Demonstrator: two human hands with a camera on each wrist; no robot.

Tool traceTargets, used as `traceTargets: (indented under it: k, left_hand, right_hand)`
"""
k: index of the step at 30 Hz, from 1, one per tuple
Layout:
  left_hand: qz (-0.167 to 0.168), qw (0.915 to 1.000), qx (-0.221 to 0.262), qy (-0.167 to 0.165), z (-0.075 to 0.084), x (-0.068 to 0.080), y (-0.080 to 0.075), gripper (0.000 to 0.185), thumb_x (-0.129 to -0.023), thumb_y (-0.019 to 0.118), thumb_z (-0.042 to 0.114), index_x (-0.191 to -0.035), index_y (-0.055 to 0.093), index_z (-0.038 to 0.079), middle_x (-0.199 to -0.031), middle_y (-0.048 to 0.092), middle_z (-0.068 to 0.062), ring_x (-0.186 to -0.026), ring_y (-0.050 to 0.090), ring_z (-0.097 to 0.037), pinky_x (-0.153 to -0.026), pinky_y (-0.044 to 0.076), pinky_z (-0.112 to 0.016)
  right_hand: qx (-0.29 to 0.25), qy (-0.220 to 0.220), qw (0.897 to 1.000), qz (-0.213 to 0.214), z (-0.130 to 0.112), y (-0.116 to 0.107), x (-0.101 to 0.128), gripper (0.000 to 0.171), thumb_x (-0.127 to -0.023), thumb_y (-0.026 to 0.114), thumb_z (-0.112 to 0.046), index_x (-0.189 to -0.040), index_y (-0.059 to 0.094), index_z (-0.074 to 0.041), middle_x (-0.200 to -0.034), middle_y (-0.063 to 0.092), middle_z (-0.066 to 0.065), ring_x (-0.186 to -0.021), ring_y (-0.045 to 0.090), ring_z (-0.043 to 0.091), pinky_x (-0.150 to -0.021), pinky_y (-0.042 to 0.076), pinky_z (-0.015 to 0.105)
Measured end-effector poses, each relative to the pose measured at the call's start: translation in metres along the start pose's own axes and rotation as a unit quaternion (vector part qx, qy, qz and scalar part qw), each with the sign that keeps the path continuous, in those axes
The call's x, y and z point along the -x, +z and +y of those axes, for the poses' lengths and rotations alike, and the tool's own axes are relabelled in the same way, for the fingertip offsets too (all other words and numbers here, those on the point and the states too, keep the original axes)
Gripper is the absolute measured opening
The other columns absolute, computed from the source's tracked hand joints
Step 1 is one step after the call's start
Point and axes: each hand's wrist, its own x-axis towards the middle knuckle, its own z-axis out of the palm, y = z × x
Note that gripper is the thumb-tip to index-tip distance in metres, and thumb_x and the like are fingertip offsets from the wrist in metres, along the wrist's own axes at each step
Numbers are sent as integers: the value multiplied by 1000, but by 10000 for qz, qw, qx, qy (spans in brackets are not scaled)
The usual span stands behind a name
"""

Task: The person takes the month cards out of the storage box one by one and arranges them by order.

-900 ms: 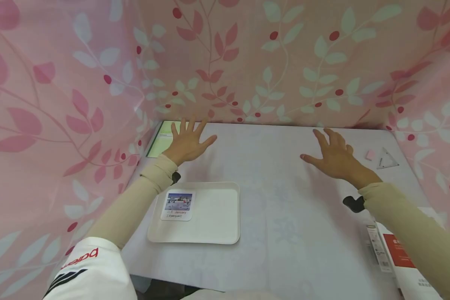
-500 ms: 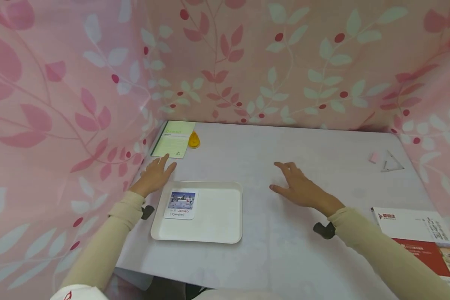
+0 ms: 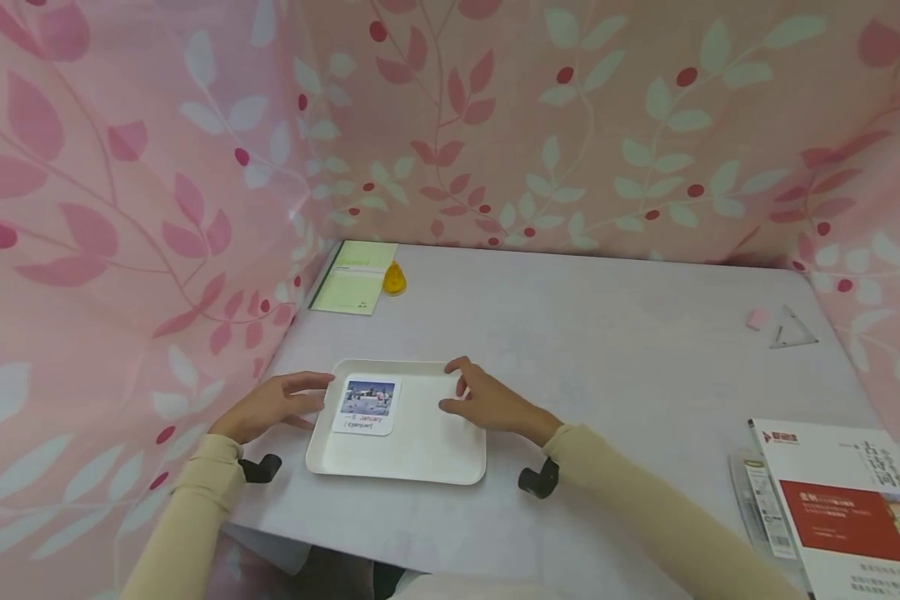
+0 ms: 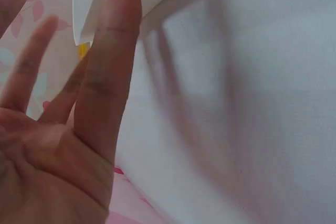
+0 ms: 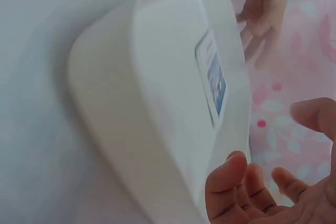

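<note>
Both hands are hovering at the white tray (image 3: 420, 454) near the front edge of the table (image 3: 607, 375) — left hand (image 3: 270, 406) just off its left rim, fingers loose and holding nothing, right hand (image 3: 487, 402) over the tray's right half, fingers relaxed, also not gripping anything. The "January" picture card (image 3: 367, 403) lies flat in the tray's left part — right between the two hands.

Beige long sleeves (image 3: 195, 492) covered both arms, black camera mount (image 3: 537, 481) strapped under each wrist, hands bare
</note>
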Motion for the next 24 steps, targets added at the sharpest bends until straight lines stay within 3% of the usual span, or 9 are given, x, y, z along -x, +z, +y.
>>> traceTargets:
  k: [4, 9, 12, 16, 21, 24]
  left_hand:
    - [-216, 9995, 184, 125, -6, -4, -2, 61, -91, 79, 11, -146, 54, 2, -153, 45, -27, -141, 43, -46, -91, 57, -44]
    - [-208, 9996, -164, 118, -10, -6, -3, 64, -86, 83, 10, -144, 58, 3, -154, 43, -29, -145, 34, -49, -100, 52, -44]
    - [-34, 9993, -379, 21, -14, -4, -1, 64, -85, 84, 11, -143, 59, 4, -153, 45, -27, -144, 36, -49, -103, 50, -46]
    - [65, 9991, -410, -50, -18, -5, 0, 63, -85, 85, 14, -143, 60, 5, -153, 45, -27, -142, 38, -51, -101, 52, -47]
    - [-10, 9997, -240, -11, -19, -8, 0, 63, -85, 85, 14, -143, 60, 5, -154, 45, -26, -143, 37, -51, -100, 52, -47]
    - [-31, 9998, -176, -38, -20, -8, -1, 64, -84, 85, 14, -142, 61, 5, -152, 47, -26, -142, 38, -51, -100, 52, -47]
  right_hand:
    - [-412, 280, 9983, -298, -6, 21, -19, 66, -94, 76, -22, -149, 39, -15, -108, 55, 9, -71, 60, 23, -59, 54, 30]
    - [-683, 635, 9951, -312, -5, 46, -40, 77, -86, 85, -23, -151, 43, -22, -102, 57, 7, -69, 57, 19, -59, 51, 28]
    - [-544, 633, 9964, -146, -10, 61, -52, 81, -82, 89, -25, -151, 47, -21, -95, 59, 5, -71, 54, 16, -61, 47, 27]
    - [43, 501, 9986, 171, -21, 78, -64, 84, -80, 91, -27, -152, 48, -16, -94, 56, 3, -80, 52, 15, -70, 46, 28]
    - [453, 537, 9965, 456, -27, 90, -78, 96, -78, 92, -33, -157, 41, -16, -122, 57, 14, -98, 58, 22, -92, 51, 39]
    - [658, 670, 9945, 468, -28, 94, -84, 100, -77, 92, -35, -159, 39, -17, -137, 54, 20, -108, 61, 30, -97, 51, 47]
